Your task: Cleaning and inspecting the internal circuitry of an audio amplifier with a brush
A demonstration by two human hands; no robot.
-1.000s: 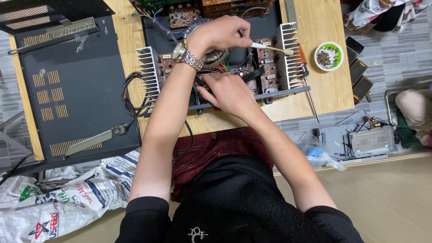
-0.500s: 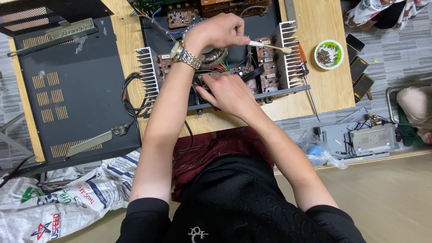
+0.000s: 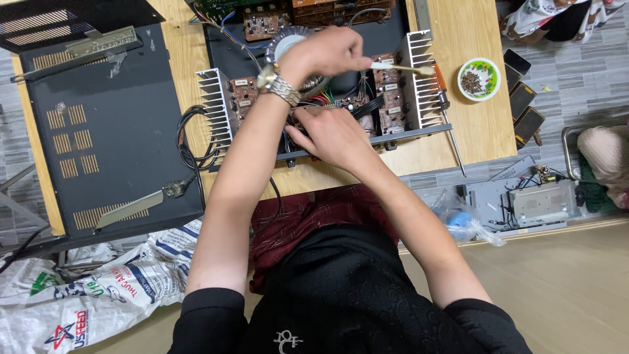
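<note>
Small white bowl [image 3: 479, 78] with a green rim sits at the right end of the wooden table [image 3: 473, 134], holding a heap of small dark bits too tiny to tell apart, and the table stands on grey plank flooring. Over the open amplifier chassis [image 3: 314, 85], the left hand [image 3: 324, 54] pinches a slim pale brush [image 3: 401, 67], lying level, bristle tip pointing right across the right finned heatsink [image 3: 420, 82]. The right hand [image 3: 331, 134] rests at the chassis's near edge, fingers curled together on the boards.

Black vented metal cover [image 3: 98, 124], small bowl of screws [image 3: 479, 79], printed woven sack [image 3: 98, 288], wooden tabletop [image 3: 472, 131], grey device on floor [image 3: 544, 203]
</note>
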